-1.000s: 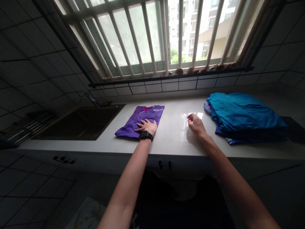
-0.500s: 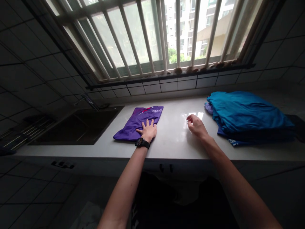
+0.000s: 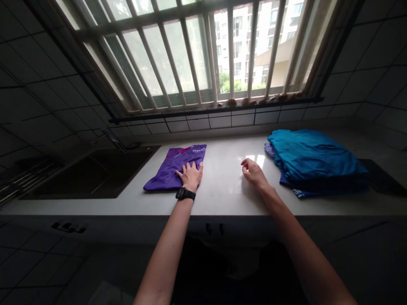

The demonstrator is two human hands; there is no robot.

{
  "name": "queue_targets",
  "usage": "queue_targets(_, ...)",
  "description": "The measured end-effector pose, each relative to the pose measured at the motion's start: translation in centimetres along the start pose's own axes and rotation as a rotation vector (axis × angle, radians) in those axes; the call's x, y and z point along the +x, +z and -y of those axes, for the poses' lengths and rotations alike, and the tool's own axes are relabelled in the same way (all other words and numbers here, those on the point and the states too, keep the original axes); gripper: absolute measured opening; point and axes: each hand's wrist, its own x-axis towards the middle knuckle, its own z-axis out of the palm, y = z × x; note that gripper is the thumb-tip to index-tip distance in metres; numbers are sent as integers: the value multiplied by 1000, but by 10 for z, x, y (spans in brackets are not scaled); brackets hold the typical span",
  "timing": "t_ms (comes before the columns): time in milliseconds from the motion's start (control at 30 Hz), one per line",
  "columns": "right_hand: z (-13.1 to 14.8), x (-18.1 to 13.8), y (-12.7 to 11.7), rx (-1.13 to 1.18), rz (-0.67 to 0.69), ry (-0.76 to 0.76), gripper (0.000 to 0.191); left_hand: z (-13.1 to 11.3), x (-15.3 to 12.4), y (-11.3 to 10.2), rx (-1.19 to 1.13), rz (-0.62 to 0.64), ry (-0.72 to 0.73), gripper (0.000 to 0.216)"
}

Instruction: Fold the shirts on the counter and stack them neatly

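Where window-lit — pale countertop (image 3: 229, 190), dark tiles (image 3: 38, 101)

White counter (image 3: 229, 190) bears purple shirt (image 3: 173, 167) (folded), blue pile (image 3: 313, 159).

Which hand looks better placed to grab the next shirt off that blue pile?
The right hand: it hovers empty over the counter beside the blue pile, while the left hand rests flat on the folded purple shirt.
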Motion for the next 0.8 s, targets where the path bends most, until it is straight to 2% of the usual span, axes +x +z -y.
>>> queue_targets(100,3,0,-1,3,12,5,20,2,-4,-2,9,-80,144,65)
queue_targets(133,4,0,-2,-2,20,7,21,2,-3,-1,14,-61,187,64)
queue_targets(267,8,0,-3,-41,67,17,22,4,3,7,51,154,281,62)
queue_targets(533,8,-2,-4,1,95,21,21,4,1,12,121,179,292,68)
queue_targets(700,6,-3,-2,32,93,36,18,2,-2,7,165,163,220,73)
queue_targets(800,7,-4,-1,46,98,42,18,1,-3,5,185,204,202,76)
